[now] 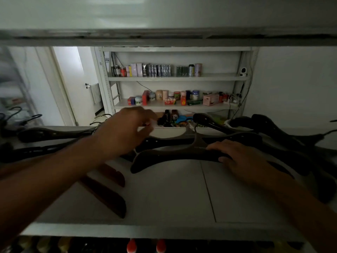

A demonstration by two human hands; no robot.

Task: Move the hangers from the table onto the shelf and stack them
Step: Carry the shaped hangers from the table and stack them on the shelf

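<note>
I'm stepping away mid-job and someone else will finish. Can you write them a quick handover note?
Right hand grips the right end of the front hanger, which lies on the shelf.
Left hand is raised above the rear hanger, blurred; whether it holds anything is unclear.
More hangers lie loose: a dark pair at left, brown hangers under the left forearm, a pile at right.
Done: many hangers are on the shelf.
Left: gather them into one neat stack.

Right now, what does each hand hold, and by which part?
The right hand grips the nearest dark hanger by its right arm. The left hand is blurred; I cannot tell.
</note>
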